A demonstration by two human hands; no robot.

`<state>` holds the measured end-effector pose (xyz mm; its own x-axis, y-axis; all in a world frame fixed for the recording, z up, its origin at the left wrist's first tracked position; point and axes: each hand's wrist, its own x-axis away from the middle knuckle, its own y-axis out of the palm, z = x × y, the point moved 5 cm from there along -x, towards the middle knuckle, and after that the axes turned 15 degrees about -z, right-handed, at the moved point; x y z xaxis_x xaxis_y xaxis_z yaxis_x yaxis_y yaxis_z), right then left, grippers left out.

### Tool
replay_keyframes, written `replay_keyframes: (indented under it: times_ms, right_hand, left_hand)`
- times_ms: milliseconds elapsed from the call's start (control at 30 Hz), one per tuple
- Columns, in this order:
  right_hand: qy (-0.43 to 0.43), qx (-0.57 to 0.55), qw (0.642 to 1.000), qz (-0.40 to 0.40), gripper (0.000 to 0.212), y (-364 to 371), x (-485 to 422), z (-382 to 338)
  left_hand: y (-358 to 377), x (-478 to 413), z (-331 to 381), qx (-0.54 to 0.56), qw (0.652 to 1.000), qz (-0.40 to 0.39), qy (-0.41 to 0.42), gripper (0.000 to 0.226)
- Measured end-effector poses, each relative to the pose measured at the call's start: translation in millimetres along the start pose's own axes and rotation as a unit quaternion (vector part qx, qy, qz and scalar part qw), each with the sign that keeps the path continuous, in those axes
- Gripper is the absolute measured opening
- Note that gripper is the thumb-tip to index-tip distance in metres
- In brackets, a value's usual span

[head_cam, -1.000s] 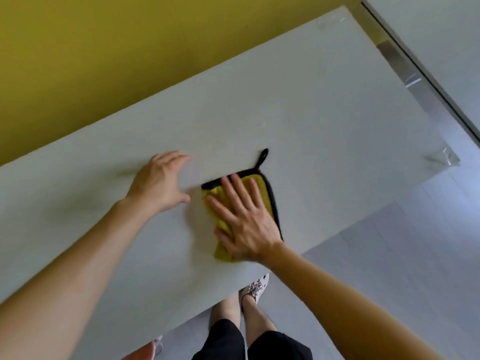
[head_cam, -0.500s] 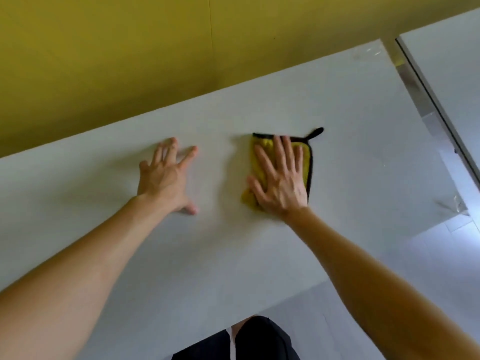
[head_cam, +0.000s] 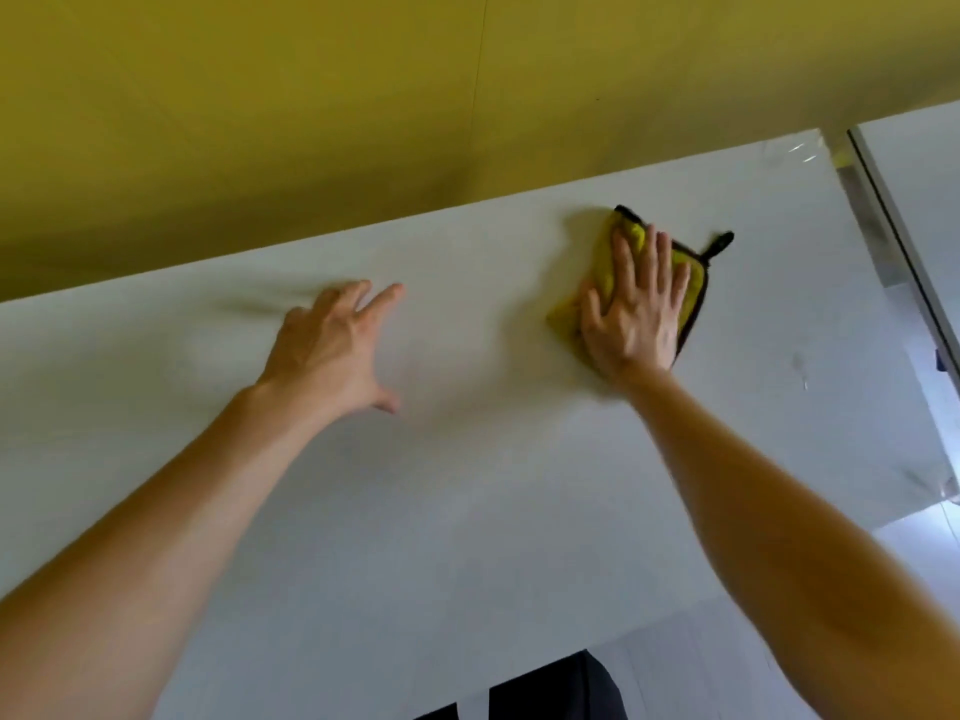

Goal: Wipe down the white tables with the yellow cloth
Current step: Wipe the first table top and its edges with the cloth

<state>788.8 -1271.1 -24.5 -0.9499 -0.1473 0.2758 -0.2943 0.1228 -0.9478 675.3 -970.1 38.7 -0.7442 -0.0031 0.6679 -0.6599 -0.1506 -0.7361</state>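
Observation:
A yellow cloth point(head_cam: 605, 262) with a black border and a black hanging loop lies folded near the far edge of the white table point(head_cam: 467, 485). My right hand point(head_cam: 634, 314) presses flat on the cloth with straight fingers and covers most of it. My left hand point(head_cam: 332, 350) rests on the bare tabletop to the left, fingers spread, about a hand's width from the cloth.
A yellow wall point(head_cam: 363, 122) runs right behind the table's far edge. A second white table point(head_cam: 924, 163) stands at the right across a narrow gap. Pale floor point(head_cam: 924, 558) shows at the lower right, and my dark trousers point(head_cam: 550, 693) at the near edge.
My right hand has pushed the cloth away from me, from near the front edge to near the far edge and to the right. My left hand has stayed on the tabletop.

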Motion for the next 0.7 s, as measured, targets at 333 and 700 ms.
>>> replay_keyframes:
  times_ms: [333,700]
  right_hand:
    - [-0.341,0.08,0.935,-0.049,0.072,29.8,41.1,-72.7]
    - [-0.22,0.033,0.973,-0.055,0.078,34.6,3.0,-187.8]
  left_hand:
    - [7.7,-19.7,-24.2,0.008,0.991,-0.059,-0.117,0.164]
    - [10.3,-21.7,-27.0,-0.013,0.99,-0.056,-0.133,0.165]
